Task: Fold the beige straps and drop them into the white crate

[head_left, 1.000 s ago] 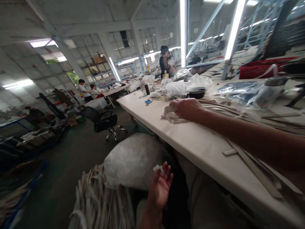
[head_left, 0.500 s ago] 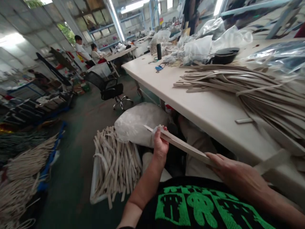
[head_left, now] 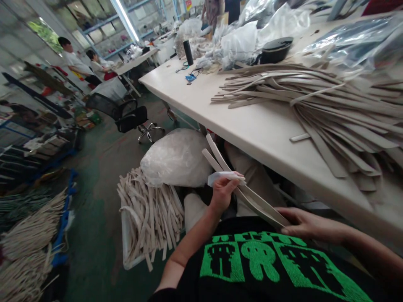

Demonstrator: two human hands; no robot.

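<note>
My left hand (head_left: 224, 192) pinches a long beige strap (head_left: 258, 204) together with a small white piece (head_left: 218, 177) that looks like cloth or paper. Beyond that hand the strap shows two lengths, their free ends apart and pointing away from me. My right hand (head_left: 304, 224) is closed on the near part of the strap, close to my shirt. Between the hands the two lengths bow slightly apart. To the right, a large pile of similar straps (head_left: 317, 94) lies across the white table (head_left: 252, 126).
A crate (head_left: 126, 245) full of strips stands on the floor at left, beside a stuffed plastic bag (head_left: 176, 157). An office chair (head_left: 119, 111) is farther back. Plastic bags (head_left: 241, 44), a black round container (head_left: 276, 50) and a dark cylinder (head_left: 188, 52) sit on the table. Two people work beyond.
The strap, seen edge-on as one band before, now shows two separated ends. The white piece sticks out more from my left hand. My view has shifted right.
</note>
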